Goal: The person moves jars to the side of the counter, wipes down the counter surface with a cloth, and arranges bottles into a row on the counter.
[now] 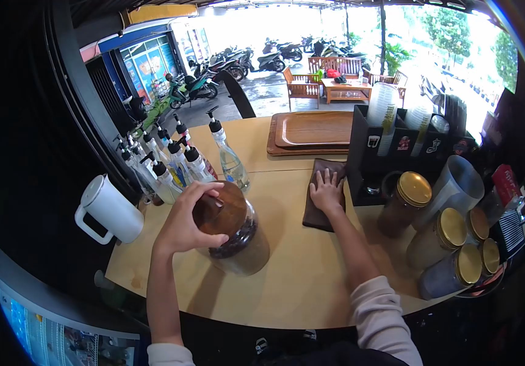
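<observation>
Left fingers (196, 190): I grasp the wooden lid (233, 210) from both sides
Right fingers (327, 177): spread flat on my dark cloth (316, 213)
Jar (249, 253): on the table (302, 274), under that lid

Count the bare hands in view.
2: the left hand spans the wooden lid of a jar; the right hand rests on a flat brown item. No others show.
</observation>
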